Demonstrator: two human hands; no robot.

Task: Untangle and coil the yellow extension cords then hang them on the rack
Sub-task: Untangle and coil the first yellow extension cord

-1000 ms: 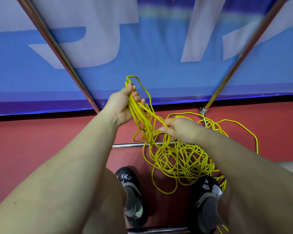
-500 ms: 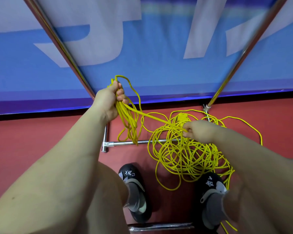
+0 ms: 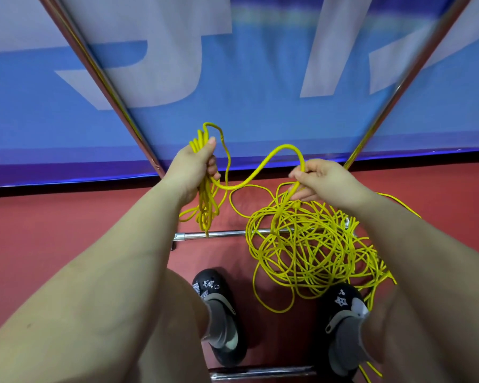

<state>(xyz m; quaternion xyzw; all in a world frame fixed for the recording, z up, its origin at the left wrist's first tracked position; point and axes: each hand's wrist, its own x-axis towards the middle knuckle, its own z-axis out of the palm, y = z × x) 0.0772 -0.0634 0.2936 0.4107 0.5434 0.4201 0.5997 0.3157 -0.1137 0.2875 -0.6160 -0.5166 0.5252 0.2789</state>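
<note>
My left hand [image 3: 192, 167] grips a bundle of yellow cord loops [image 3: 208, 205] that hangs down from its fist. A slack strand [image 3: 263, 167] arcs from that bundle up and over to my right hand [image 3: 320, 179], which pinches it between thumb and fingers. Below my right hand a large tangled pile of yellow cord [image 3: 304, 244] lies on the red floor, draped over the rack's low crossbar [image 3: 221, 233]. The rack's slanted chrome poles [image 3: 105, 84] rise to the left and right.
A blue and white banner [image 3: 246, 78] hangs behind the rack. My two black shoes [image 3: 219, 313] stand on the red floor [image 3: 53, 230], the right one at the pile's edge. Another chrome bar [image 3: 260, 373] lies near my feet.
My right hand has risen from the pile, pulling a strand up into an arc. My left hand stays raised with its bundle, and the view has shifted slightly left.
</note>
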